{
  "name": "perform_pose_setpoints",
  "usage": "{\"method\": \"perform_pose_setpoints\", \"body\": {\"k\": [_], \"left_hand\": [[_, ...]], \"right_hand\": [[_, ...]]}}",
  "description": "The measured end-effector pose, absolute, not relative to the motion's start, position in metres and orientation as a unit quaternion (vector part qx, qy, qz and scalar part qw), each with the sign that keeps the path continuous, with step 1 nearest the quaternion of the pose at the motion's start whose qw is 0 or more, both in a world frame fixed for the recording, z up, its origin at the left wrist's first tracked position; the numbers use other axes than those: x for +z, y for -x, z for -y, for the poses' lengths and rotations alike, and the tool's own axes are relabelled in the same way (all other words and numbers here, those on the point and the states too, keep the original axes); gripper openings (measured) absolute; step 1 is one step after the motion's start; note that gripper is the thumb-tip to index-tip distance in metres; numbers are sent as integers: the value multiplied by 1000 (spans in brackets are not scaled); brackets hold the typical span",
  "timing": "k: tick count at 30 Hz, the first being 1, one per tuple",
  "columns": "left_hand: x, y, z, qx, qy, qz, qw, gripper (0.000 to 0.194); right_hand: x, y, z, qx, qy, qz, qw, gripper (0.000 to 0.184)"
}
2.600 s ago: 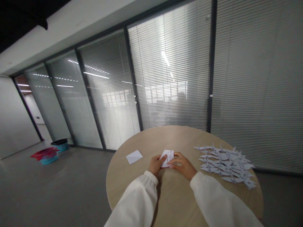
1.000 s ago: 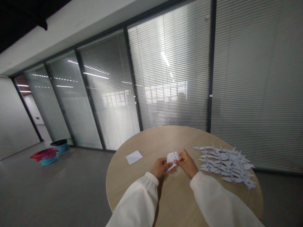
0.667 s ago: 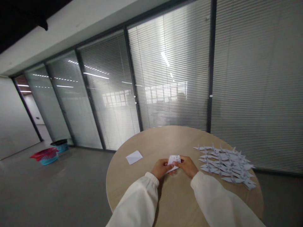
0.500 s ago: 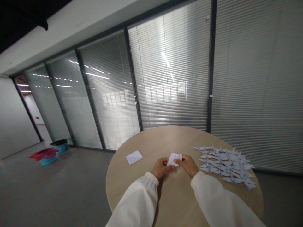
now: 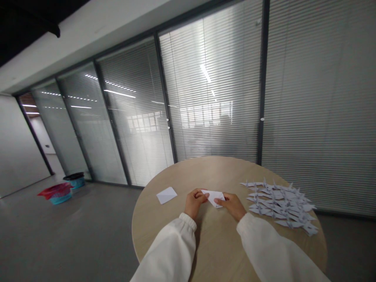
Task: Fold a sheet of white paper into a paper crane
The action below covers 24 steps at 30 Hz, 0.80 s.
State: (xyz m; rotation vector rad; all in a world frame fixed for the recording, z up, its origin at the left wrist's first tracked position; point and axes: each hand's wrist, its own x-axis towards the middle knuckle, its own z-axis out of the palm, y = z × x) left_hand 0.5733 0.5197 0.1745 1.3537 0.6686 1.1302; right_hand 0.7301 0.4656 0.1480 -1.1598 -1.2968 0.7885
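Observation:
Between my hands is a small piece of folded white paper (image 5: 215, 197), held low over the round wooden table (image 5: 217, 243). My left hand (image 5: 195, 201) pinches its left corner, thumb on top. My right hand (image 5: 232, 205) grips the right side, with the thumb pressed on the near part of the paper. The fingers beneath the sheet are partly hidden. Left of my hands lies a white paper sheet (image 5: 167, 195). On the table's right side stand several folded paper cranes (image 5: 276, 201) in close rows.
Beyond the table's far edge runs a glass partition with blinds (image 5: 211, 98). On the grey floor at the left are a blue bin with a red liner (image 5: 57, 192) and another blue bin with a black liner (image 5: 75, 180).
The held paper has opened from a small rectangle into a wider, pointed shape, and its printed marks no longer show. My left hand has moved slightly left and up.

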Motion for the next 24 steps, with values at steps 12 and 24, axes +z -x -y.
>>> {"method": "perform_pose_setpoints", "body": {"k": [12, 24], "left_hand": [[176, -573, -518, 494, -567, -290, 592, 33], [181, -573, -516, 490, -546, -316, 601, 39]], "right_hand": [[151, -727, -463, 338, 523, 572, 535, 39], [151, -727, -462, 350, 512, 559, 550, 40]]}}
